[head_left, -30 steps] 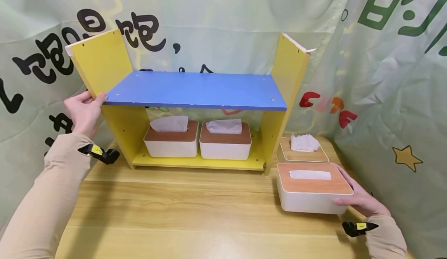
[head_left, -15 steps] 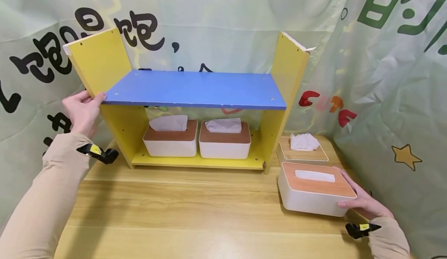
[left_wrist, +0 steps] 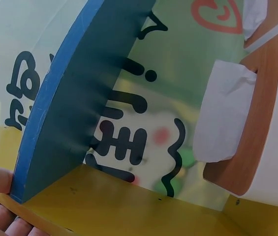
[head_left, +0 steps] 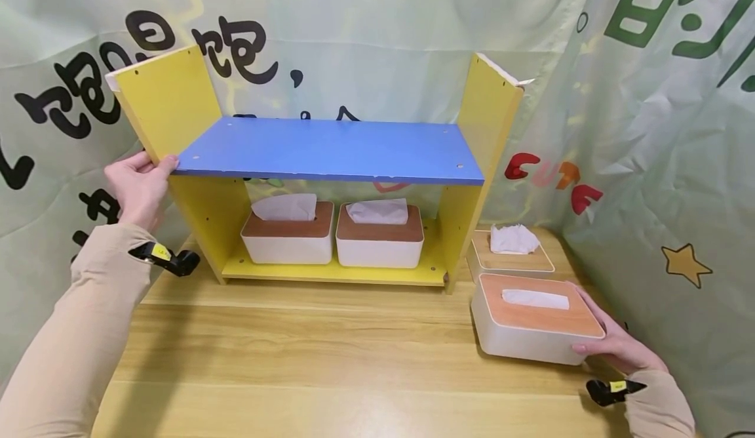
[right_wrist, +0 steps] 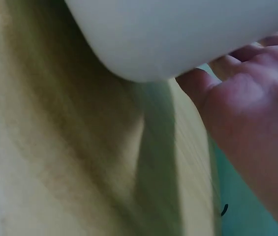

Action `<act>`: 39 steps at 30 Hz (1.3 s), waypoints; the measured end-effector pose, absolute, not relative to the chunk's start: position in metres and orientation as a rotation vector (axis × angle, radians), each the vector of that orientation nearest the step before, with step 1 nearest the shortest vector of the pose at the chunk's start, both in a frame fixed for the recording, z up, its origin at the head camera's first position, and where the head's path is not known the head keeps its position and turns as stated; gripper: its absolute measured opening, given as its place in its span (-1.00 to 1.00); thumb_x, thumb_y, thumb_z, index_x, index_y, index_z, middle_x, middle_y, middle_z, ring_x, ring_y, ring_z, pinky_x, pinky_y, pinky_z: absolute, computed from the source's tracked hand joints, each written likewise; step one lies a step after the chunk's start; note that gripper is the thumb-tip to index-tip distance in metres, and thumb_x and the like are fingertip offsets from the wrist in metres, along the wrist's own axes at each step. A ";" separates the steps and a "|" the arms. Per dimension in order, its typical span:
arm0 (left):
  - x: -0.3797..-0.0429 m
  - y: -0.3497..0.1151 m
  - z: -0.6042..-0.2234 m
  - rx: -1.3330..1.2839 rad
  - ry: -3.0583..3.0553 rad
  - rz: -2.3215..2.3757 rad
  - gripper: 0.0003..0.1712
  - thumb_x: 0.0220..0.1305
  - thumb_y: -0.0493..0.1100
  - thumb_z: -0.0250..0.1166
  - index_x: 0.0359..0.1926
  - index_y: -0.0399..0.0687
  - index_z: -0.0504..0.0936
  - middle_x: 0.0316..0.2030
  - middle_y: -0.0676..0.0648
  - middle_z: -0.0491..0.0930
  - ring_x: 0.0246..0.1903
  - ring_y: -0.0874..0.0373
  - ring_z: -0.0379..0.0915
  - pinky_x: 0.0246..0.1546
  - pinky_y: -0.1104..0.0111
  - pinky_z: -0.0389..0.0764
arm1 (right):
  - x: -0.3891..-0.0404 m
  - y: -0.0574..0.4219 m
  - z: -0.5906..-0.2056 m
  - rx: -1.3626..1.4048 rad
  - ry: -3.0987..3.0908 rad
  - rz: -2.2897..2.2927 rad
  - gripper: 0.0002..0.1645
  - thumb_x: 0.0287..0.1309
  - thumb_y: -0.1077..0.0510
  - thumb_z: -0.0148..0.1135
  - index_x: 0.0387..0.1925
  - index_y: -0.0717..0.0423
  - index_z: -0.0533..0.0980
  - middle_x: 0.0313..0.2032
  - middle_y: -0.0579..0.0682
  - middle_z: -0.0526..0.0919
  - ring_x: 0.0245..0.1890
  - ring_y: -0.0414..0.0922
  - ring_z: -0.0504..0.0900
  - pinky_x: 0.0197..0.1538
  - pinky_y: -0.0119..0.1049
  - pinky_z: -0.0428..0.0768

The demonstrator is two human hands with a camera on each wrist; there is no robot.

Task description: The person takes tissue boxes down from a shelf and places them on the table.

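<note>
Both hands are gripping: the right hand (head_left: 619, 343) is clasping the right end of a tissue box (head_left: 533, 320), thumb on its front, while the left hand (head_left: 139, 185) is pinching the left panel (head_left: 171, 103) of the shelf (head_left: 330, 264) beside the blue board (head_left: 336, 149). Over the last second the tissue box has been turning slightly, its right end swinging nearer the front; whether it is touching the worktop (head_left: 330, 353) is hard to tell. Behind it, the back box (head_left: 510, 265) is standing just right of the shelf. Inside, the left box (head_left: 286, 248) and right box (head_left: 380, 252) are sitting side by side. That turn seems a small adjustment, leaving the tissue box outside the shelf and its handling apparently unfinished.
</note>
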State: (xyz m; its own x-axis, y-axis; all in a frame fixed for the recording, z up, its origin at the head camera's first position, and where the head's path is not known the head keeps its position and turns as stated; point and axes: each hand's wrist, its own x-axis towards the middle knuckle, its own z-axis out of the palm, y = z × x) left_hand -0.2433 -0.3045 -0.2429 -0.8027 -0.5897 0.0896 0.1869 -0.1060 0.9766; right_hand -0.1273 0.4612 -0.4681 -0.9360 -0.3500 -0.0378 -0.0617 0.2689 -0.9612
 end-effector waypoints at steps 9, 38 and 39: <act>-0.245 -0.304 -0.243 0.453 -1.660 -1.952 -0.37 0.15 -0.36 0.42 0.27 -0.29 0.52 -0.67 0.29 0.63 -0.52 0.47 0.61 -0.38 0.71 0.58 | -0.121 0.462 -0.472 -0.352 2.244 -1.760 0.26 0.25 0.34 0.17 0.58 -0.42 -0.42 0.32 -0.73 -0.07 0.09 -0.70 0.28 0.01 -0.60 0.42; -0.244 -0.306 -0.243 0.469 -1.689 -1.952 -0.37 0.16 -0.34 0.43 0.28 -0.25 0.52 -0.67 0.31 0.64 -0.43 0.45 0.65 -0.36 0.72 0.59 | -0.135 0.414 -0.448 0.194 2.252 -2.421 -0.46 0.30 0.34 0.23 0.15 -0.28 0.63 -0.16 -0.53 0.70 -0.17 -0.55 0.57 -0.16 -0.71 0.55; -0.244 -0.306 -0.243 0.470 -1.692 -1.948 -0.38 0.17 -0.33 0.43 0.28 -0.24 0.52 -0.68 0.31 0.64 -0.45 0.46 0.64 -0.36 0.72 0.59 | -0.136 0.414 -0.448 0.198 2.254 -2.418 -0.46 0.30 0.34 0.24 0.16 -0.28 0.62 -0.16 -0.53 0.70 -0.17 -0.55 0.56 -0.15 -0.71 0.55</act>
